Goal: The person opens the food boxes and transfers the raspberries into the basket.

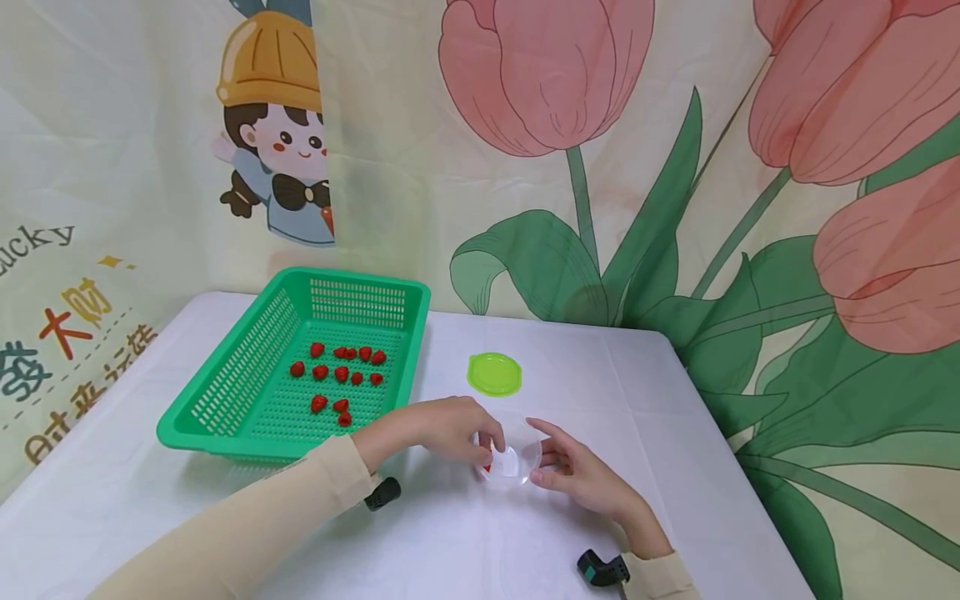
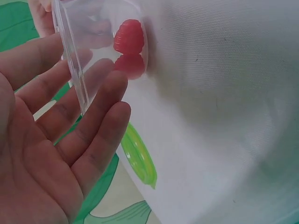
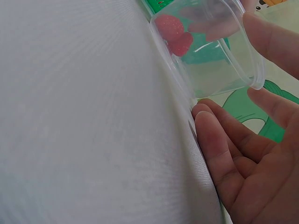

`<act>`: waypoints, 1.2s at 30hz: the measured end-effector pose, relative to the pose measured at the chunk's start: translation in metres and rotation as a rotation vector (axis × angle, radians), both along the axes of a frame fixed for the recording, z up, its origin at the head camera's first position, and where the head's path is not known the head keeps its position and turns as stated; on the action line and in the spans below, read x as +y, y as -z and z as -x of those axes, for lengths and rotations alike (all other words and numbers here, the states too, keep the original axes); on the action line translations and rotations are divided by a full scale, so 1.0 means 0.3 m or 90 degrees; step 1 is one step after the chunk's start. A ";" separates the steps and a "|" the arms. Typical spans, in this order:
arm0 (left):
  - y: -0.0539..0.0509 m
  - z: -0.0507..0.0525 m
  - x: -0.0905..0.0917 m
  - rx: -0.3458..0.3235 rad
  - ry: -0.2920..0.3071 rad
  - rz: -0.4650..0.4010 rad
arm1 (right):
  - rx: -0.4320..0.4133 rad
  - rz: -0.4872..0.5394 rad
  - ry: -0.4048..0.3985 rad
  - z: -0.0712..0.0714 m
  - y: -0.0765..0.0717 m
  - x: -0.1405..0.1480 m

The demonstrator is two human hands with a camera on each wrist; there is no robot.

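Note:
A clear plastic tub [image 1: 517, 477] stands on the white table, with red raspberries [image 3: 169, 28] at its bottom; two show in the right wrist view. My left hand [image 1: 454, 429] reaches over the tub's rim from the left, some fingers inside it. Those fingers look loosely bent and apart from the raspberries in the left wrist view. On the right side, my right hand [image 1: 581, 475] holds the tub loosely, index finger at the rim and thumb low by the near side. Behind the tub lies a bright green lid [image 1: 495, 375].
A green slotted basket [image 1: 187, 433] stands at the left of the table, with several raspberries [image 1: 342, 374] spread over its floor. The white tablecloth [image 1: 600, 375] ends at a printed curtain [image 1: 390, 167] behind.

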State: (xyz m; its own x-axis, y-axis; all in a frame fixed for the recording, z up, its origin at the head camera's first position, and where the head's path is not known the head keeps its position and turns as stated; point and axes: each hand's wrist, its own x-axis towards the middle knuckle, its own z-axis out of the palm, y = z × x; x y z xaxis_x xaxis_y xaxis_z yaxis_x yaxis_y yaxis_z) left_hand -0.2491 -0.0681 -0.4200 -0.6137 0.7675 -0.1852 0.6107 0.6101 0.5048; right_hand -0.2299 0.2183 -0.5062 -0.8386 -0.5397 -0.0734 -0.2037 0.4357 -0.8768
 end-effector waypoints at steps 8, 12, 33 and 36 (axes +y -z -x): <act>0.002 -0.005 0.019 -0.016 -0.010 0.033 | 0.003 -0.009 0.004 -0.006 -0.002 -0.003; 0.007 -0.002 0.031 -0.014 -0.009 0.049 | 0.003 -0.015 0.008 -0.008 0.001 -0.003; 0.008 0.023 0.050 0.011 -0.006 0.126 | -0.001 -0.012 0.011 -0.008 0.001 -0.004; 0.017 0.018 0.050 0.018 -0.015 0.128 | 0.001 -0.015 0.013 -0.008 0.001 -0.005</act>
State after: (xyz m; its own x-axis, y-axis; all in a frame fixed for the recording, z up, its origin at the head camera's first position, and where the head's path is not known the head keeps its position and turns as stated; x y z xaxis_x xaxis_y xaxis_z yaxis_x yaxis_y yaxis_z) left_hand -0.2545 -0.0532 -0.4250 -0.6387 0.7019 -0.3152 0.6068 0.7114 0.3546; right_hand -0.2276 0.2169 -0.5066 -0.8492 -0.5213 -0.0837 -0.1967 0.4596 -0.8661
